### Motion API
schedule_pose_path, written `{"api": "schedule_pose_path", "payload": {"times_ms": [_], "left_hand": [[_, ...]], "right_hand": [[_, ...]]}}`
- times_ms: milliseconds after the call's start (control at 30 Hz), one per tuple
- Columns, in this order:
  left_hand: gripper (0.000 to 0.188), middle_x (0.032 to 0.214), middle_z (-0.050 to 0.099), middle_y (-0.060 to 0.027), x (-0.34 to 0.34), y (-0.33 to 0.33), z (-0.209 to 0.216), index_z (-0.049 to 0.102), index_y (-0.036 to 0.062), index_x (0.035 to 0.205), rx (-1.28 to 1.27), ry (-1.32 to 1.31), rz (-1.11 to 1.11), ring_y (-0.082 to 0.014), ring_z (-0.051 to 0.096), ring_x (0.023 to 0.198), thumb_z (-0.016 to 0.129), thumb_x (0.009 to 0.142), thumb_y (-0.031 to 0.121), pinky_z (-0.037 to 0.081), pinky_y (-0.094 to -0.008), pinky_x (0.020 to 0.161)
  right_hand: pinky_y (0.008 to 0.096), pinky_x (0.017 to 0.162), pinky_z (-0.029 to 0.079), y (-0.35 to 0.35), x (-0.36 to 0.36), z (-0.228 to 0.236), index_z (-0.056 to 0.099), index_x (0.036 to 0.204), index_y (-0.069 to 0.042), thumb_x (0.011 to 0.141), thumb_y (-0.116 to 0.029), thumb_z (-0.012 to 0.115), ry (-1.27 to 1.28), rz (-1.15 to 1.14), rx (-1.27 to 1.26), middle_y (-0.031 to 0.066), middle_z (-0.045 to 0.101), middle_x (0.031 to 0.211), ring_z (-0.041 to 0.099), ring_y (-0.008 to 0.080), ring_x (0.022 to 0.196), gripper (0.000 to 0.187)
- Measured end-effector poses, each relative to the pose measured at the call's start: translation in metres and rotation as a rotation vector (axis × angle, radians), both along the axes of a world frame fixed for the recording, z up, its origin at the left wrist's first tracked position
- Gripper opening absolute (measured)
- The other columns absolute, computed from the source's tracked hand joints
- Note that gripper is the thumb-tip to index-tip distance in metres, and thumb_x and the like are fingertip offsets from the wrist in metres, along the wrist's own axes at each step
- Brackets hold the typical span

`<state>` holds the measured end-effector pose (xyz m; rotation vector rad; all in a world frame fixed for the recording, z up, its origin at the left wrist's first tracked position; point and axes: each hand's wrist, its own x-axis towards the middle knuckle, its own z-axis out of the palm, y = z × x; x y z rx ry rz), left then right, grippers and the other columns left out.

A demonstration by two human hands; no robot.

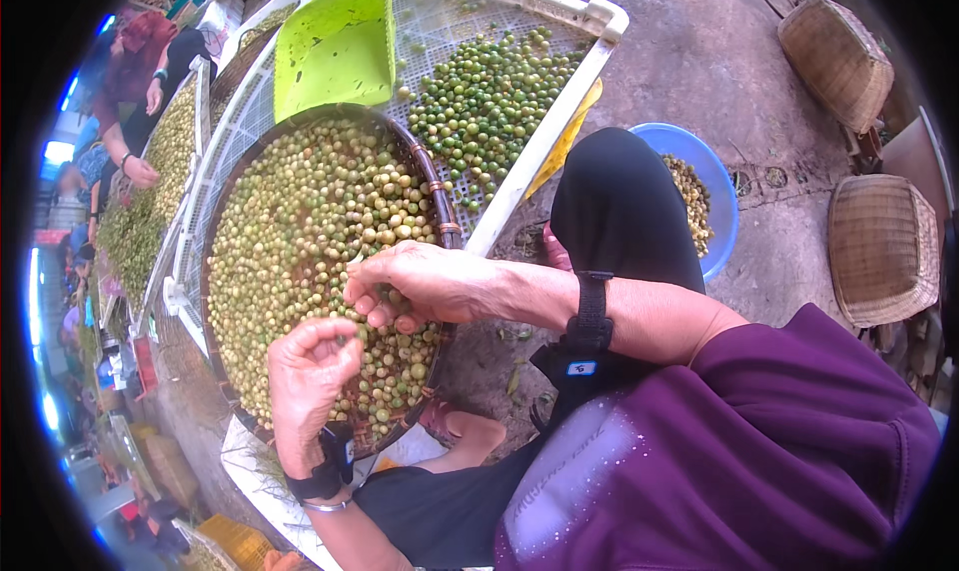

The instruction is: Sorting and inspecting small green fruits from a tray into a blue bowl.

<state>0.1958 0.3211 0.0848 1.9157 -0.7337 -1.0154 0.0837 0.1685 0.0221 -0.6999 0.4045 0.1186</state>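
Note:
A round woven basket (pixel 447 214) with a dark rim is filled with small round yellow-green fruits (pixel 270 241). Larger, paler fruits (pixel 395 211) lie in a heap along its right side. Over the basket, my right hand (pixel 415 283) is closed, its thumb and forefinger pinched and the other fingers curled inward. A bit of green shows among those fingers, too small to name. Just left of it and nearer to me, my left hand (pixel 312 366) is also closed, with thumb and fingertips together. Whatever its fingertips may hold is hidden. The two hands are close but apart.
Beyond the basket, a white-framed mesh rack (pixel 544 111) carries darker green fruits (pixel 489 101) and a lime-green dustpan (pixel 340 51). A blue basin (pixel 727 206) of fruits stands beyond my knee. Woven baskets (pixel 879 246) line the right. At left, another person's hand (pixel 142 171) is over more fruit.

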Motion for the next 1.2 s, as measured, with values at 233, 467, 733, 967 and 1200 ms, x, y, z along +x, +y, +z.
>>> {"api": "schedule_pose_path", "payload": {"times_ms": [233,467,733,967,1200], "left_hand": [[0.025,0.094,0.062,-0.0066,-0.008,-0.019,-0.022,0.061,-0.0032,0.112,-0.176,-0.3,-0.031,-0.0114,0.06,0.078,0.051,0.09,-0.004,0.05,-0.0218,0.069],[0.017,0.089,0.065,-0.0068,-0.017,-0.035,-0.029,0.065,-0.0061,0.099,-0.308,-0.308,0.139,-0.0119,0.064,0.079,0.061,0.083,-0.007,0.053,-0.022,0.07],[0.003,0.08,0.062,-0.0047,-0.01,-0.051,-0.023,0.064,-0.0048,0.082,-0.413,-0.342,0.226,-0.01,0.061,0.068,0.067,0.08,-0.004,0.053,-0.0209,0.061],[0.012,0.07,0.055,-0.0095,-0.036,-0.086,0.037,0.058,0.0014,0.078,-0.385,-1.096,-0.294,-0.0223,0.056,0.06,0.067,0.074,-0.006,0.044,-0.0311,0.055],[0.007,0.077,0.055,-0.0108,-0.051,-0.127,0.053,0.06,0.005,0.086,-0.365,-1.251,-0.469,-0.0287,0.059,0.069,0.062,0.08,0.007,0.047,-0.0384,0.06]], "right_hand": [[0.0231,0.056,0.043,0.007,0.003,-0.008,0.059,0.096,-0.005,0.094,-0.036,0.05,-0.071,-0.08,-0.147,0.0002,0.056,0.082,0.056,0.0093,0.071,0.032],[0.0203,0.055,0.043,0.009,-0.001,-0.005,0.061,0.107,-0.001,0.092,-0.028,0.057,-0.178,-0.181,-0.366,0.0015,0.06,0.082,0.053,0.0066,0.068,0.031],[0.0194,0.051,0.039,0.0,0.011,-0.012,0.063,0.095,-0.002,0.086,-0.021,0.065,-0.208,-0.341,-0.071,0.0008,0.06,0.075,0.05,0.0057,0.061,0.021],[0.0247,0.054,0.038,-0.037,-0.013,0.035,0.057,0.077,-0.005,0.079,-0.007,0.06,-0.202,-0.282,0.225,0.0019,0.051,0.074,0.049,0.0094,0.063,0.005],[0.0222,0.05,0.035,-0.074,-0.036,0.063,0.056,0.074,-0.012,0.078,-0.012,0.06,-0.11,-0.298,0.257,-0.0032,0.051,0.071,0.048,0.0089,0.06,0.006]]}}
